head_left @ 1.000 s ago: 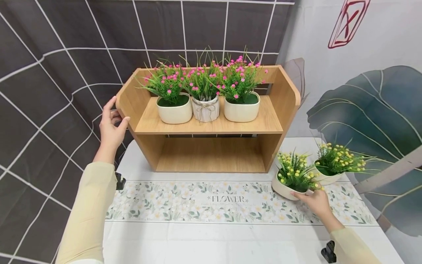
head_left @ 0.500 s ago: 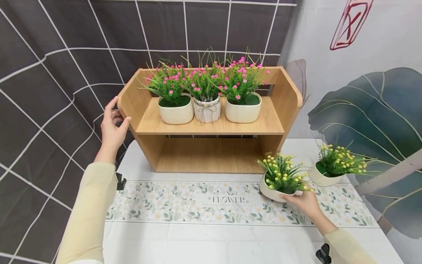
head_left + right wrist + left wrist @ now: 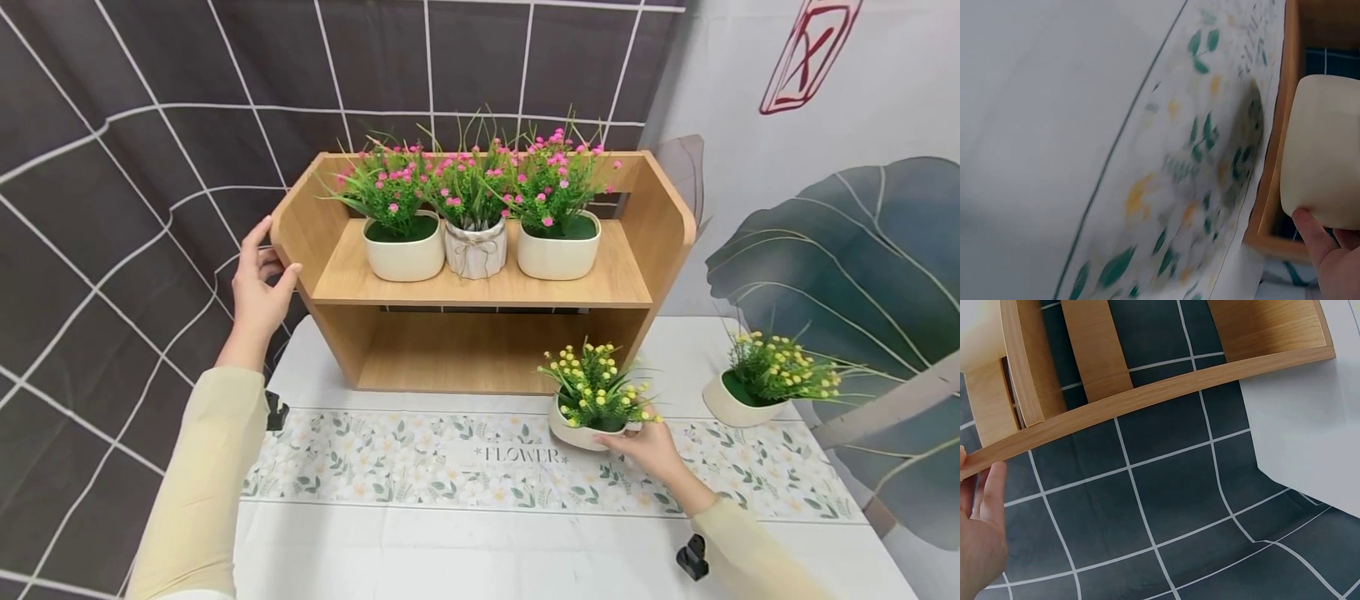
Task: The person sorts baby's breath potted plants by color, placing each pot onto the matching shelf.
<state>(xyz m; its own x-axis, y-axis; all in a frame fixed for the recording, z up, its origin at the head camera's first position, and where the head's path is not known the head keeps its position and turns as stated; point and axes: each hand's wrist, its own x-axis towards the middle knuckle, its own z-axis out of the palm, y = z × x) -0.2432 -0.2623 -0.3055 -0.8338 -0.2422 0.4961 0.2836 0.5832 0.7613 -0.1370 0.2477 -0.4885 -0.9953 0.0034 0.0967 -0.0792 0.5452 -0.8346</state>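
Observation:
My right hand (image 3: 651,447) grips a cream pot of yellow flowers (image 3: 592,400) from its right side, lifted just above the floral table runner (image 3: 420,467), in front of the wooden shelf unit (image 3: 480,283). The right wrist view shows the cream pot (image 3: 1322,156) with a fingertip (image 3: 1313,234) under its rim. My left hand (image 3: 258,287) holds the shelf's left side panel, thumb on the front edge; the left wrist view shows the fingers (image 3: 985,512) against the panel (image 3: 1147,394). Three pots of pink flowers (image 3: 472,208) stand on the upper shelf.
A second pot of yellow flowers (image 3: 761,379) stands at the table's right side. The lower shelf compartment (image 3: 472,350) holds nothing. Black clips (image 3: 692,557) fasten the white tablecloth at the table edges. Dark grid-patterned and leaf-printed backdrops hang behind.
My right hand has carried the yellow-flower pot leftward, away from the second yellow pot, to the front of the shelf's lower right corner. The left hand has stayed on the shelf's side.

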